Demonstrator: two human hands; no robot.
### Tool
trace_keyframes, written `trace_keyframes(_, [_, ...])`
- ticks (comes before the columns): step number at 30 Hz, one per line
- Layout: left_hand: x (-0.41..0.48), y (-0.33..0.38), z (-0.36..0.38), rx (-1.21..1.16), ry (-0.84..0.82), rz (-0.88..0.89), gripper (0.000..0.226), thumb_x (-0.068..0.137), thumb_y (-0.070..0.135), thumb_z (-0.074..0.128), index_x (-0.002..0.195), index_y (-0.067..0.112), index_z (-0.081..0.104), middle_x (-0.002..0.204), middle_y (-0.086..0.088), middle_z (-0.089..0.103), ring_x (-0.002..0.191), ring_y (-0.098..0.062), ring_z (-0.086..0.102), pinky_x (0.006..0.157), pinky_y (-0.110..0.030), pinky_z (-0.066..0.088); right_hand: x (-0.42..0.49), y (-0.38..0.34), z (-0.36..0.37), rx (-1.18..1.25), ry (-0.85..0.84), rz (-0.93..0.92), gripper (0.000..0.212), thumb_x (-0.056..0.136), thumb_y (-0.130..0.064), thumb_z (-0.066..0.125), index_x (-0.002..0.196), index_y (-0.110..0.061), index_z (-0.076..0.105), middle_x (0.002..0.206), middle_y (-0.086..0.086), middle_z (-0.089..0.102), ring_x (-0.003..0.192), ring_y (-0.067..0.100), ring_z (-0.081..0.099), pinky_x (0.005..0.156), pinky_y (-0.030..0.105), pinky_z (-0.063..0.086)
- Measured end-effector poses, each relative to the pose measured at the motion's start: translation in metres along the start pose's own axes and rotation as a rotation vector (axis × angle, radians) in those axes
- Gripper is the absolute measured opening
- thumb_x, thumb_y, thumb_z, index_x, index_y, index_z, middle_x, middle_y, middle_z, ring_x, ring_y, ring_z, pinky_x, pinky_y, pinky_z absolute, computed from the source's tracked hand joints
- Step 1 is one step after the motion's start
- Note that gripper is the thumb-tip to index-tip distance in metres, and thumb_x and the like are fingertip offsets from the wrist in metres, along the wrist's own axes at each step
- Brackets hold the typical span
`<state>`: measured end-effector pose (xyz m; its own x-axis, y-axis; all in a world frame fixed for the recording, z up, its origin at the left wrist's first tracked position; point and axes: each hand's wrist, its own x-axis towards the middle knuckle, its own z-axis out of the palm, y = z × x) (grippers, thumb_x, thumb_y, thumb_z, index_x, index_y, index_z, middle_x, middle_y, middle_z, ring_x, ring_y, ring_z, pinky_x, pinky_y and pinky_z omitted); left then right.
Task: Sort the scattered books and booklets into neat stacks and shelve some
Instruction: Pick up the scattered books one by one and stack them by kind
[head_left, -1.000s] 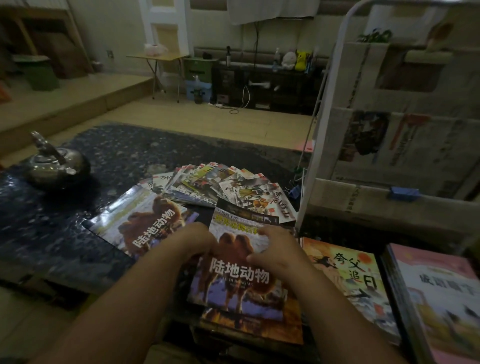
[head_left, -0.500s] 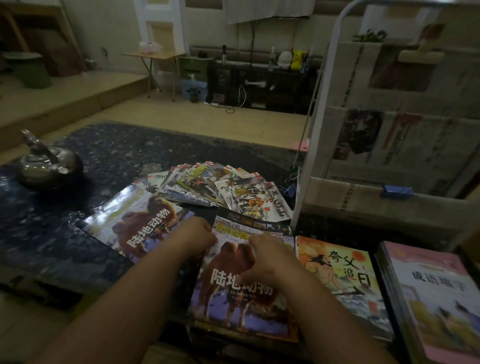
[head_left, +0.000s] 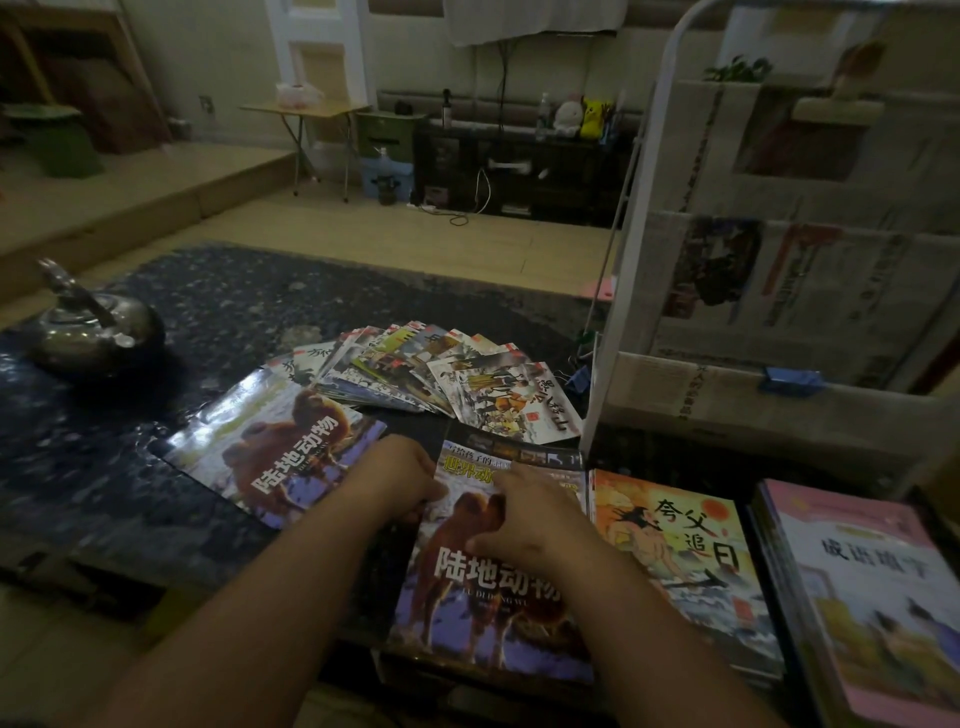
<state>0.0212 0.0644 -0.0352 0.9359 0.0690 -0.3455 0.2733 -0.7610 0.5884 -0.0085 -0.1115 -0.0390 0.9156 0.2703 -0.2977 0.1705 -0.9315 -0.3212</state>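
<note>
The camel book (head_left: 493, 613) lies at the front edge of the table (head_left: 218, 291), its right edge just beside the orange book (head_left: 675, 561). The left hand (head_left: 400, 475) curls its fingers over the book's upper-left edge. The right hand (head_left: 530, 519) rests on the cover, fingers loosely bent, gripping nothing. Bare tabletop lies to the left, between the second camel book (head_left: 270, 447) and the kettle (head_left: 88, 332).

Dim room, wooden floor (head_left: 363, 234), folding table (head_left: 304, 108), dark cabinet (head_left: 545, 171), white door (head_left: 278, 62).

Two camel books (head_left: 280, 447), perhaps twelve booklets (head_left: 415, 369), one kettle (head_left: 93, 332)
</note>
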Motion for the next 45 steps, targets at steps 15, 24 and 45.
trace_keyframes(15, [0.006, -0.004, 0.007, 0.133, 0.05, 0.064, 0.027, 0.082, 0.024, 0.074, 0.091, -0.001, 0.073, 0.087, -0.018, 0.072, 0.078, -0.029, 0.07, 0.07, -0.034, 0.057, 0.005, 0.009, 0.0, 0.036, 0.005, 0.052, 0.097, 0.072, -0.06, 0.075, 0.15, -0.02, 0.033, 0.161, 0.005, 0.021, 0.147, 0.025, 0.02, 0.118, 0.045, 0.024])
trace_keyframes(24, [0.008, -0.005, 0.007, 0.171, 0.052, 0.087, 0.024, 0.082, 0.025, 0.073, 0.081, 0.001, 0.071, 0.086, -0.019, 0.072, 0.076, -0.03, 0.069, 0.07, -0.037, 0.058, 0.006, 0.01, 0.0, 0.01, -0.02, 0.066, 0.102, 0.07, -0.059, 0.077, 0.152, -0.019, 0.03, 0.161, 0.006, 0.019, 0.148, 0.026, 0.017, 0.119, 0.046, 0.022])
trace_keyframes(45, [0.025, -0.048, -0.014, 0.257, 0.465, 0.028, 0.047, 0.078, 0.046, 0.07, 0.117, 0.022, 0.06, 0.115, -0.006, 0.064, 0.103, -0.026, 0.06, 0.086, -0.039, 0.052, -0.001, 0.0, -0.006, 0.134, 0.081, 0.026, 0.079, 0.084, -0.059, 0.063, 0.148, -0.022, 0.037, 0.153, 0.0, 0.034, 0.139, 0.021, 0.034, 0.111, 0.037, 0.032])
